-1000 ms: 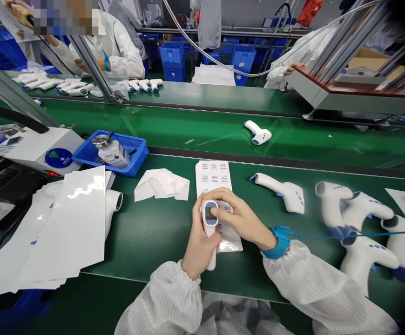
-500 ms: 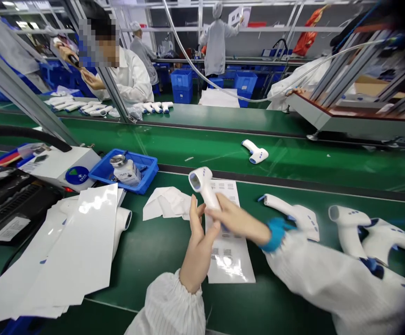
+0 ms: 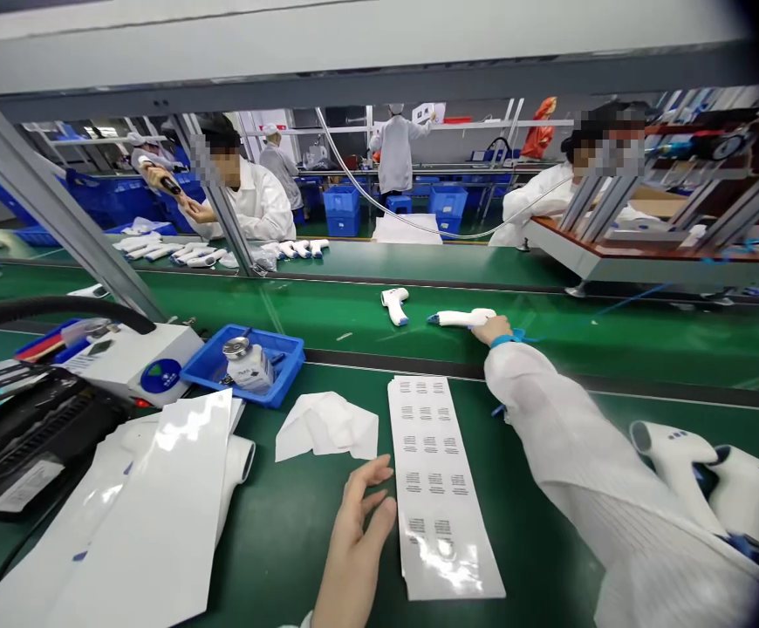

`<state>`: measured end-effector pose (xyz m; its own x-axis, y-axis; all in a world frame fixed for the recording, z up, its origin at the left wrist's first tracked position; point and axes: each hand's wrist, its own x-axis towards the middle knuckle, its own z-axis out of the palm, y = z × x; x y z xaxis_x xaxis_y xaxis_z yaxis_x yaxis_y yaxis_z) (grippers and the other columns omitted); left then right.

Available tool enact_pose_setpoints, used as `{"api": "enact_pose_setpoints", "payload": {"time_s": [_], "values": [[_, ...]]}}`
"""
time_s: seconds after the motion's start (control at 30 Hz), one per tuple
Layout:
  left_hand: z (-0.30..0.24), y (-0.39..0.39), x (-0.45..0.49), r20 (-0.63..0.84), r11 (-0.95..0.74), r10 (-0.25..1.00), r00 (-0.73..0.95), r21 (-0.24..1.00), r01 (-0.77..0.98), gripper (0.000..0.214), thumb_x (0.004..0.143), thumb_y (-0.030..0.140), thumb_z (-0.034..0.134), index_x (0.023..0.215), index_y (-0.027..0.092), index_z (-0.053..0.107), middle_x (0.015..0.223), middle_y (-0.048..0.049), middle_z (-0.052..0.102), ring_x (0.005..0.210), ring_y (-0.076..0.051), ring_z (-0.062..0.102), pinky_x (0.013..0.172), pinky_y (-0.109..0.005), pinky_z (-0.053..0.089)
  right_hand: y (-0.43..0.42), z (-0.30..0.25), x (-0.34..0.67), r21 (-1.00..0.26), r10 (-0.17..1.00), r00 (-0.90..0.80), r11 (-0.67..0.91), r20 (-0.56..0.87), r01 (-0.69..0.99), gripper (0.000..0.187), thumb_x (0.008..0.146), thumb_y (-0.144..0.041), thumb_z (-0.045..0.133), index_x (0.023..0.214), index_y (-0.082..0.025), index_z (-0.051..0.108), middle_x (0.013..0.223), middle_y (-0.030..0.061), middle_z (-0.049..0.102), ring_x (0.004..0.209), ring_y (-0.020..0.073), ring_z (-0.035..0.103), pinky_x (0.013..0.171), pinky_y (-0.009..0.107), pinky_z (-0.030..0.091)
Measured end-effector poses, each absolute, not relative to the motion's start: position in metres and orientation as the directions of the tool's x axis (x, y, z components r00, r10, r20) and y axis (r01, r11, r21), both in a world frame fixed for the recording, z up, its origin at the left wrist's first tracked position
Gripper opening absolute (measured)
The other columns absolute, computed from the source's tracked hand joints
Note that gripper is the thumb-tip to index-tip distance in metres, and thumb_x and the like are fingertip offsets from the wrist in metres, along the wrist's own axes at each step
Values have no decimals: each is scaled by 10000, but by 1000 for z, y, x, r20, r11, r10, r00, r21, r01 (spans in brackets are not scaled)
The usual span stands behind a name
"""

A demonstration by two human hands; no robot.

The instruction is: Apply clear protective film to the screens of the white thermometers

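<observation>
My right hand (image 3: 492, 330) reaches forward over the green belt, its fingers closed on the head end of a white infrared thermometer (image 3: 456, 318) lying with its handle to the left. Left of that, another white thermometer (image 3: 393, 305) rests on the belt. My left hand (image 3: 361, 532) holds nothing, fingers apart and curved. It hovers at the left edge of a white sheet of printed labels (image 3: 428, 453). A crumpled white cloth (image 3: 327, 425) lies just beyond it. My right sleeve covers part of the table.
Glossy white sheets (image 3: 157, 515) overlap a thermometer at left. Behind them stand a blue tray (image 3: 275, 384) with a jar (image 3: 252, 366) and a white box (image 3: 157, 358). Several thermometers (image 3: 677, 458) lie at right. A slanted metal post (image 3: 58, 187) and an overhead beam frame the view; co-workers sit across.
My right hand has moved from beside my left hand out to the belt. My left hand no longer touches a thermometer. Two thermometers show on the belt instead of one. The view has tilted up.
</observation>
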<state>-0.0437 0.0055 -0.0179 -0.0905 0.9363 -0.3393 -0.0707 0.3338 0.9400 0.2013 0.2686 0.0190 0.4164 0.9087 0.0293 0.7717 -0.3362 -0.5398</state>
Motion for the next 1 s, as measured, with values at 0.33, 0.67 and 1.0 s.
{"api": "enact_pose_setpoints", "payload": {"time_s": [0.33, 0.67, 1.0], "values": [[7, 35, -19, -233, 303, 912, 337, 938, -171, 865, 810, 298, 676, 1507, 247, 167, 943, -52, 630, 754, -195, 633, 804, -380, 502, 88, 12, 165, -756, 845, -523, 414, 111, 508, 476, 730, -91, 650, 1173, -243, 567, 1147, 55, 597, 1026, 230, 592, 878, 378, 504], [-16, -1, 17, -369, 373, 927, 63, 896, -241, 765, 873, 440, 581, 1490, 403, 130, 1398, -84, 468, 559, -69, 493, 452, -201, 412, 47, -59, 188, -845, 993, -102, 100, 54, 525, 127, 848, -341, 626, 875, -248, 707, 1001, 53, 653, 949, 240, 630, 834, 408, 522], [-15, 2, 20, -369, 374, 927, 60, 921, -113, 733, 896, 467, 531, 1496, 326, 135, 675, 48, 486, 463, -91, 363, 425, -186, 370, 56, -55, 180, -890, 997, -80, 49, 15, 453, 131, 789, -346, 665, 753, -235, 726, 918, 51, 678, 898, 241, 638, 814, 408, 520]]}}
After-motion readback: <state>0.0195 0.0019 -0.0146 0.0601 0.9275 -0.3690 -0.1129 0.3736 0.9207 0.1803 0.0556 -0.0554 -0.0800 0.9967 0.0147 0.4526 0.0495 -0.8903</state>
